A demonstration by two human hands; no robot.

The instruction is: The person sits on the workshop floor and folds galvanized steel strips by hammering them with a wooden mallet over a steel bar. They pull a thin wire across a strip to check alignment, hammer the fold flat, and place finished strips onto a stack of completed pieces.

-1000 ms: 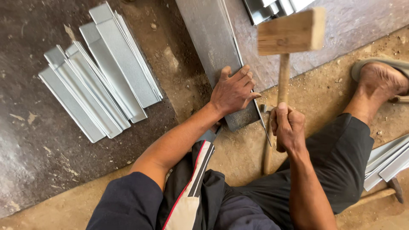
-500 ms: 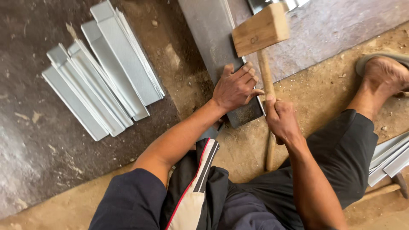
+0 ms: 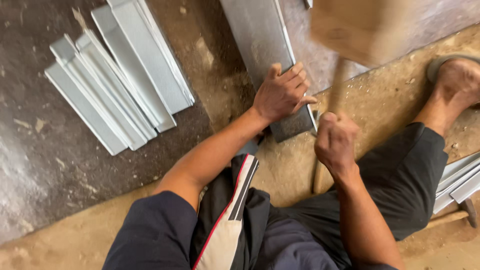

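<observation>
My left hand (image 3: 283, 93) lies flat on the near end of a long grey sheet-metal strip (image 3: 262, 37) that runs away from me on the floor. My right hand (image 3: 336, 141) is closed around the wooden handle of a mallet. The mallet's block-shaped wooden head (image 3: 352, 30) is blurred, raised above and to the right of the strip. The handle's lower end (image 3: 318, 180) sticks out below my fist. My right foot (image 3: 457, 82) rests on the ground at the far right.
A stack of several folded grey metal channels (image 3: 120, 80) lies on the dark floor to the left. More metal pieces (image 3: 457, 180) and a wooden handle (image 3: 447, 218) lie at the right edge. My legs in dark shorts fill the bottom.
The mallet head dropped toward the strip half a second ago and is now raised again and blurred. My left hand has stayed on the strip's near end.
</observation>
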